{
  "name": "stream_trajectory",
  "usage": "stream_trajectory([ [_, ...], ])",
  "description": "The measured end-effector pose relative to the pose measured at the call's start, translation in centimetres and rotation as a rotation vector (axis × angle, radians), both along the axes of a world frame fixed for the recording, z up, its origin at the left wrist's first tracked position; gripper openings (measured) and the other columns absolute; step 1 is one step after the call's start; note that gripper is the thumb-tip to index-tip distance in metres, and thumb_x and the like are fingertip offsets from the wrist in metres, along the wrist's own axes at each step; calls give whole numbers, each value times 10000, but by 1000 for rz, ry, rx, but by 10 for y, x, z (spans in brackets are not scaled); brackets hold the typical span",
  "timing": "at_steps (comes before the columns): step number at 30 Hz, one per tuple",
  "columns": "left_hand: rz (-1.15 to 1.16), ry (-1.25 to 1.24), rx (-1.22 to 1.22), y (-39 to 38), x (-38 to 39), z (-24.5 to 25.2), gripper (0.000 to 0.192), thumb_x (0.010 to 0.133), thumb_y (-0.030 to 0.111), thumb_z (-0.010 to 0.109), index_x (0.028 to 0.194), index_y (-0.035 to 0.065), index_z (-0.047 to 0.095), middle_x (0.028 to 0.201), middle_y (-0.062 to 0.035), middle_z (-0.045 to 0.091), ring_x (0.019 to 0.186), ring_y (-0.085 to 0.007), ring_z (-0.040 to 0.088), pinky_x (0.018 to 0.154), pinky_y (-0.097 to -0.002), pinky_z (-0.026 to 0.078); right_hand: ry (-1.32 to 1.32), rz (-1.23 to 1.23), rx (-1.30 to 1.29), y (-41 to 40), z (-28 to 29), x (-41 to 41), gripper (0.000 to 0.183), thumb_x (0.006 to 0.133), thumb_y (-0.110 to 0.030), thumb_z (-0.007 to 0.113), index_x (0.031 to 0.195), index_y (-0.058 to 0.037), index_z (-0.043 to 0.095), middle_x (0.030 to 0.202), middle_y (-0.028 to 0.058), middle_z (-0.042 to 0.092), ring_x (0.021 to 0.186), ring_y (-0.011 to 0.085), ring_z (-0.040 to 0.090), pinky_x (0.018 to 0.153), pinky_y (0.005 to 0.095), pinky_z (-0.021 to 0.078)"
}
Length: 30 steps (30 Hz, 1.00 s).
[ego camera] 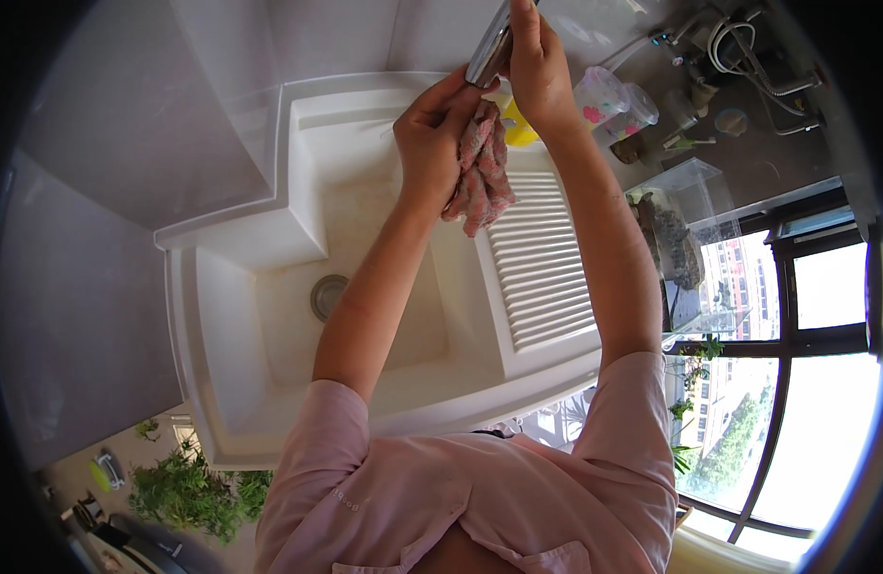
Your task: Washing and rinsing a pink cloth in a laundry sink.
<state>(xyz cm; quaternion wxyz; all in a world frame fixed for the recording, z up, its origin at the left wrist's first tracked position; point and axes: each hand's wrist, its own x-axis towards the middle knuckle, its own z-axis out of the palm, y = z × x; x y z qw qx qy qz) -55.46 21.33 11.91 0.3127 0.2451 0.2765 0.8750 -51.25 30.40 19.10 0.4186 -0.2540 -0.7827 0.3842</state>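
Note:
A crumpled pink-and-grey cloth [483, 172] hangs down from my left hand [431, 140], which grips it over the white sink [484, 301]. The fingers of that hand are also at the lower end of a shiny chrome tube [492, 50], perhaps a faucet spout. My right hand [545, 82] is wrapped around the tube higher up, its thumb along the side. The tube's upper end runs out of the picture at the top. Below my left forearm, the round metal drain [329, 297] shows in the sink floor.
A ribbed washboard [542, 258] is built into the sink's right side. Behind my right wrist are a yellow container [520, 129] and clear plastic cups [603, 97]. To the right stands a glass tank [689, 244] with rocks; a green plant [197, 488] is lower left.

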Motion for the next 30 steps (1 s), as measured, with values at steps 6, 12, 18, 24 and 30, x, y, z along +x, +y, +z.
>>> stream_trajectory([
  [6,-5,-21,34,1,1,-1,252,861,9,533,1106,-43,561,927,-138,649,712,-114,602,650,-224,504,1,7,-48,-3,2,-1,496,941,-465,314,705,-51,452,586,7,401,537,121,404,502,272,361],
  [12,62,9,-21,5,-2,0,209,843,-13,549,1045,-51,585,892,-143,652,729,-132,616,686,-237,516,-8,6,-55,-2,2,-1,500,938,-477,315,707,-56,451,585,3,399,538,116,403,503,269,358],
  [18,138,18,-117,8,-4,-4,147,842,18,564,960,-59,603,810,-114,648,700,-118,609,650,-216,498,17,13,-27,-2,1,-1,495,939,-472,314,709,-57,454,574,0,390,528,116,392,495,275,343],
  [24,140,-394,-162,15,-3,-7,218,936,174,436,830,13,538,669,-41,553,515,-117,489,483,-229,424,-6,19,-70,-5,4,1,477,945,-452,319,705,-60,447,565,-1,386,512,116,389,481,271,328],
  [30,-109,-568,113,13,9,14,336,922,387,447,833,63,446,720,-23,534,627,-124,528,573,-275,465,-6,-45,-8,-9,5,0,487,946,-440,328,819,-1,496,636,36,427,592,148,404,552,286,362],
])
